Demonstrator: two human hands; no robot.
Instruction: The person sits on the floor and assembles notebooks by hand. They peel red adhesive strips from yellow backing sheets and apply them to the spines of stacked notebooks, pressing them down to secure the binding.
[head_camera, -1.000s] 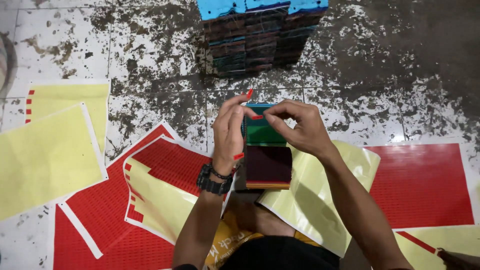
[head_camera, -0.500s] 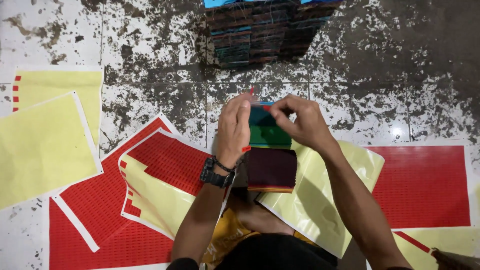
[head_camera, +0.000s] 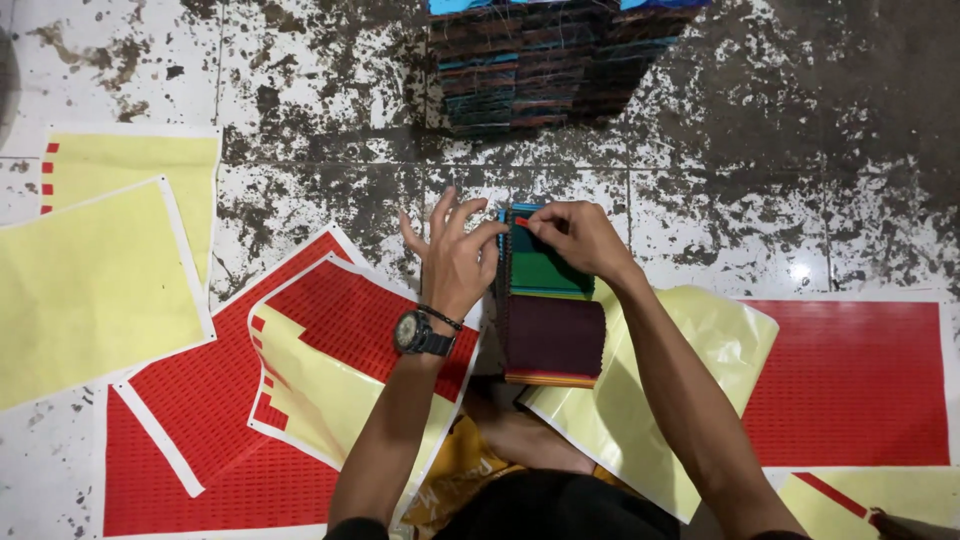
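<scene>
A tall stack (head_camera: 540, 70) blocks the way at the top. Sticker sheets (head_camera: 330, 370) lie flat left and right. Bare floor (head_camera: 800, 150) between them is free.

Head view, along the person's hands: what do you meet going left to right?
Plain yellow backing sheet → red sticker sheet with a white border → left hand → stacked coloured fabric swatches → right hand → large red sheet on the floor.

A tall stack of dark fabric pieces (head_camera: 545, 65) with blue on top stood at the far edge of the stained, speckled tile floor (head_camera: 800, 150). Pale yellow backing sheets (head_camera: 95, 280) lay at the left. Red sticker sheets (head_camera: 210, 400), partly peeled, overlapped beside them, and another red sheet (head_camera: 850, 385) lay at the right, near a curled yellow backing sheet (head_camera: 700, 370).
</scene>
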